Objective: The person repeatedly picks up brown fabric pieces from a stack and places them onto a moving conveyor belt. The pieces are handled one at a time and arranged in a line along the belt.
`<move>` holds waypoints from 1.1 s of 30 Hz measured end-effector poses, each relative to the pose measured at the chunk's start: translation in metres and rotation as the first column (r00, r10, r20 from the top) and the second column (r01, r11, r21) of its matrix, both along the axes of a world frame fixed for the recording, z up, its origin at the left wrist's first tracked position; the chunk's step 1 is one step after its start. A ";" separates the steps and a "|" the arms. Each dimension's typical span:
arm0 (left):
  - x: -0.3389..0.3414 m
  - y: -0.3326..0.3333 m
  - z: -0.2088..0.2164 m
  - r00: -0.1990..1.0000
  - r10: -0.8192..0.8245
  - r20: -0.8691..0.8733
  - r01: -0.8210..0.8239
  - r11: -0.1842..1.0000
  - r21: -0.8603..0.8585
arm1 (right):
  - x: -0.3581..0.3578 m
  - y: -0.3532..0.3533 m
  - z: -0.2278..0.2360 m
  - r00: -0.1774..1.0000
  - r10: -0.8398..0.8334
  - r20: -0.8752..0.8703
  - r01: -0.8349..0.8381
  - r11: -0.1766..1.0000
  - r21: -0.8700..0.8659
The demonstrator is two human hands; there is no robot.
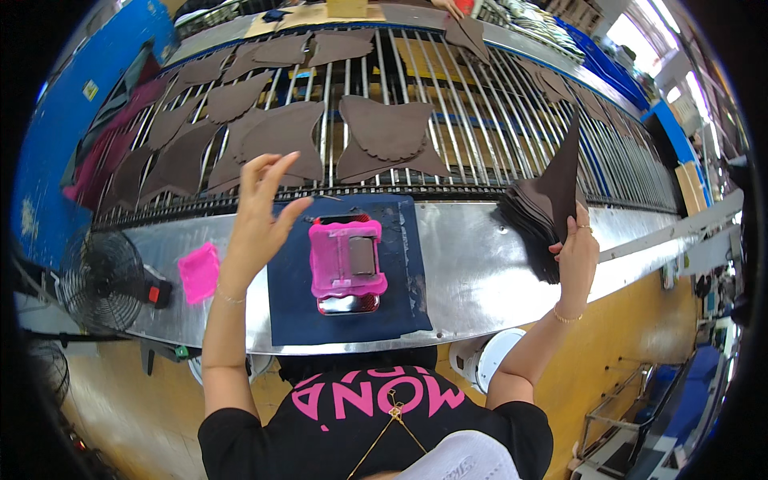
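Observation:
My right hand (578, 248) pinches the edge of a brown cut fabric piece (562, 176), raising it from a stack of like brown pieces (524, 220) at the right of the metal table. My left hand (268, 204) is up with its fingers apart and nothing in them, just left of a pink scalloped tray (324, 256). The tray sits on a dark red and silver object, mostly hidden beneath it, and holds a small brown block (362, 256). Under them lies a dark blue cloth (296, 308).
Beyond the table runs a rack of metal bars (472, 152) with several brown fabric pieces (280, 132) laid on it. A pink square (198, 272) and a black fan (100, 276) are at the left. Another person's hand (450, 6) shows at the far side.

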State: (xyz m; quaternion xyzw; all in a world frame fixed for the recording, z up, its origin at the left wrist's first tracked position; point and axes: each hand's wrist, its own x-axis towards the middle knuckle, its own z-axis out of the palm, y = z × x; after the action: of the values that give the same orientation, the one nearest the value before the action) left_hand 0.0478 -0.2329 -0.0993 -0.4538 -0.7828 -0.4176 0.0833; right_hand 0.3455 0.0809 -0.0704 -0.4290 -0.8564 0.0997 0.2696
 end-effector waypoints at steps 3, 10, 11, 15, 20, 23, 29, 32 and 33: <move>0.008 0.013 -0.001 0.995 -0.067 0.071 0.064 0.997 0.041 | -0.026 -0.037 0.025 0.957 0.250 -0.151 -0.249 0.968 0.023; 0.001 0.004 -0.008 0.807 -0.267 0.527 0.179 0.961 0.212 | -0.089 -0.093 0.021 0.448 0.444 -0.776 -0.846 0.492 -0.207; 0.004 -0.009 0.011 0.694 -0.233 0.681 0.105 0.969 0.224 | -0.097 -0.099 0.015 0.445 0.399 -0.802 -0.861 0.437 -0.260; -0.004 -0.062 0.028 0.721 -0.069 0.690 -0.120 0.968 0.222 | -0.128 -0.108 -0.032 0.483 0.660 -0.575 -0.858 0.488 -0.162; -0.008 -0.108 0.033 0.841 0.043 0.539 -0.221 0.938 0.269 | -0.158 -0.128 -0.076 0.428 0.761 -0.488 -0.882 0.469 -0.042; -0.012 -0.123 0.031 0.869 0.090 0.486 -0.235 0.940 0.247 | -0.160 -0.139 -0.075 0.447 0.790 -0.419 -0.884 0.461 -0.074; -0.009 -0.115 0.014 0.816 0.149 0.558 -0.270 0.953 0.141 | -0.141 -0.123 -0.083 0.445 0.814 -0.374 -0.868 0.494 0.043; -0.006 -0.100 0.000 0.839 0.147 0.523 -0.153 0.988 -0.033 | -0.118 -0.102 -0.093 0.505 0.817 -0.279 -0.844 0.535 0.036; -0.006 -0.091 -0.006 0.860 0.122 0.495 -0.107 0.992 -0.060 | -0.107 -0.098 -0.095 0.576 0.768 -0.281 -0.809 0.584 -0.062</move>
State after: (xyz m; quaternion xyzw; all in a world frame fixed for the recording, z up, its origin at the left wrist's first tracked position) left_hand 0.0418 -0.3237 -0.1052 -0.2848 -0.8096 -0.5028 -0.1034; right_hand 0.2383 -0.0171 -0.1649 -0.0098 -0.9080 0.3356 0.2505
